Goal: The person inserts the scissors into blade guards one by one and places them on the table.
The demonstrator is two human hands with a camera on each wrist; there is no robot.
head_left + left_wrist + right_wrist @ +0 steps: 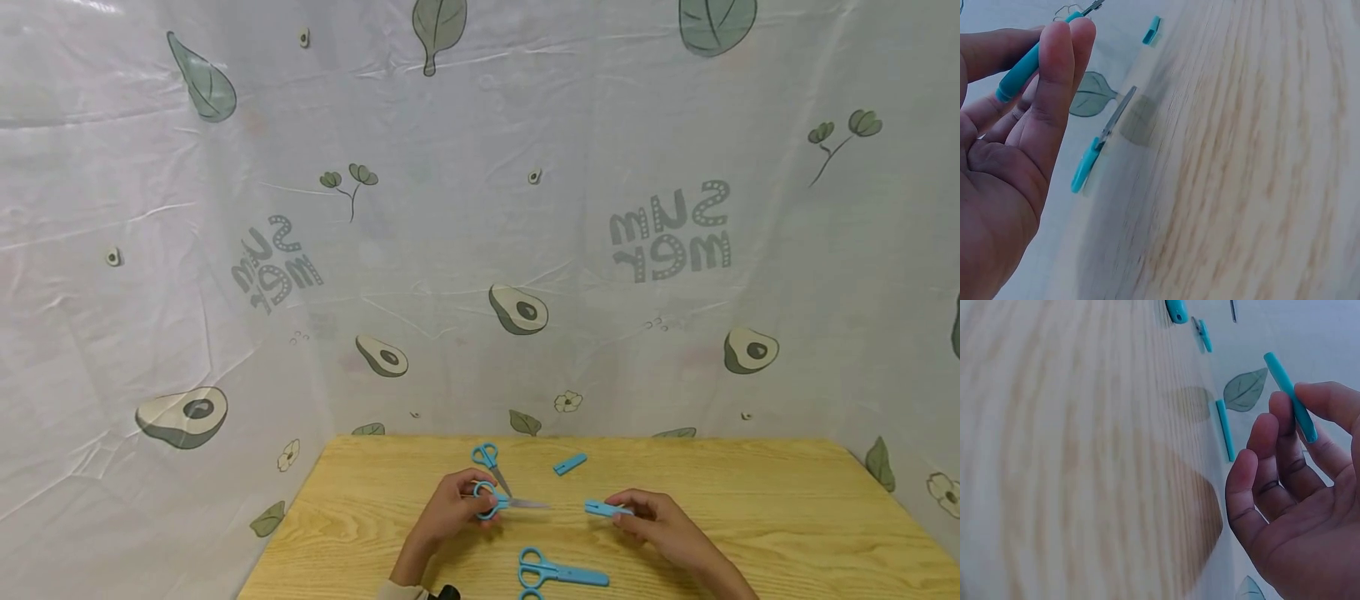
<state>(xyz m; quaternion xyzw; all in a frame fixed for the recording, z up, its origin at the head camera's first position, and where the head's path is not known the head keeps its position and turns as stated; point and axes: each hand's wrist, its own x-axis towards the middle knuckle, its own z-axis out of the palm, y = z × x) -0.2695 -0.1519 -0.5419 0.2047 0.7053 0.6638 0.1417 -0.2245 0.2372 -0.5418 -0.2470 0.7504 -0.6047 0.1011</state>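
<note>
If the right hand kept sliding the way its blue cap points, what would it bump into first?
Probably the bare metal blade tip of the blue-handled scissors held by the left hand; the right hand aims its blue plastic cap there.

The white plastic backdrop sheet [480,250] printed with avocados and leaves carries the grey dotted word "SUMMER" twice, mirror-reversed and split over two lines, left and right of its middle.

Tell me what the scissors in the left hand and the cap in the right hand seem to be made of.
Scissors: handles look like matte blue plastic; the blades are thin, grey and shiny, probably steel. Cap: uniform, smooth blue, likely the same plastic.
</note>
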